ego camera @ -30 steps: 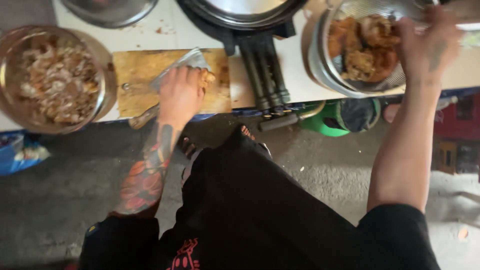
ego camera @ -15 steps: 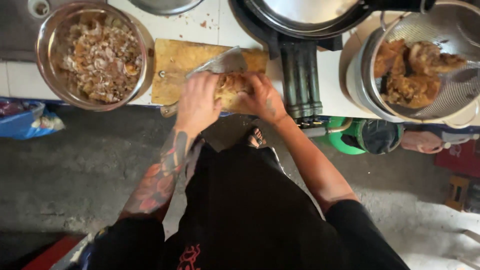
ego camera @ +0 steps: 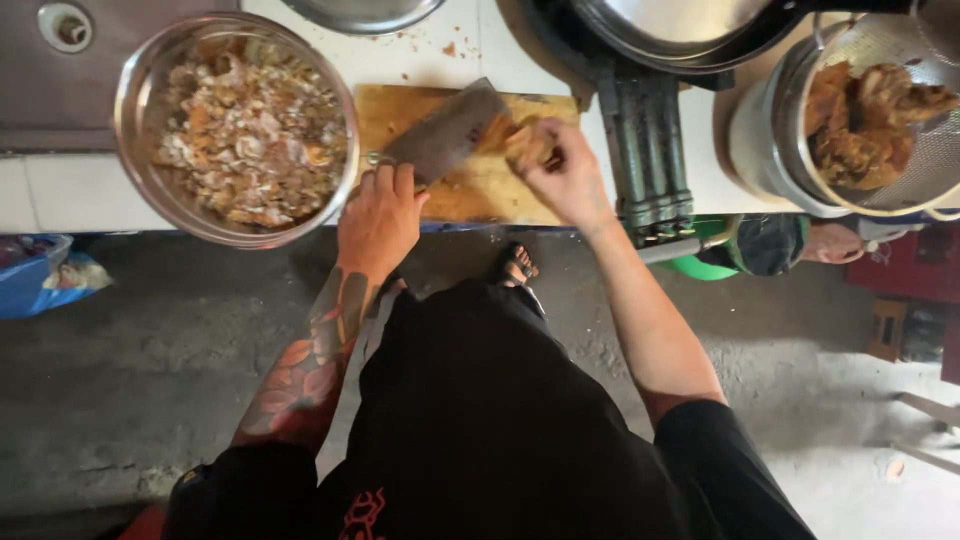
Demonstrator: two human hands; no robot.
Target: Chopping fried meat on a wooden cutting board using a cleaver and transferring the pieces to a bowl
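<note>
The left hand (ego camera: 380, 215) is gripping the handle of a cleaver (ego camera: 450, 130), fingers closed around it. The blade is lying tilted across a wooden board (ego camera: 470, 190), pointing toward 1 o'clock from the hand. The right hand (ego camera: 565, 175) is holding a piece of browned meat (ego camera: 525, 140) on the board, fingers pinched on it; the cleaver's far end is touching or just beside this piece, I cannot tell which. The board is sitting at the counter's (ego camera: 40, 190) near edge.

At 9 o'clock from the board, a metal bowl (ego camera: 135, 100) is holding chopped meat bits. At 3 o'clock, a strainer (ego camera: 930, 150) is holding more browned pieces over a pot (ego camera: 760, 150). Between board and pot, dark pan handles (ego camera: 650, 150) are sticking out toward the person. Below the counter a green bucket (ego camera: 700, 268) is standing on the floor.
</note>
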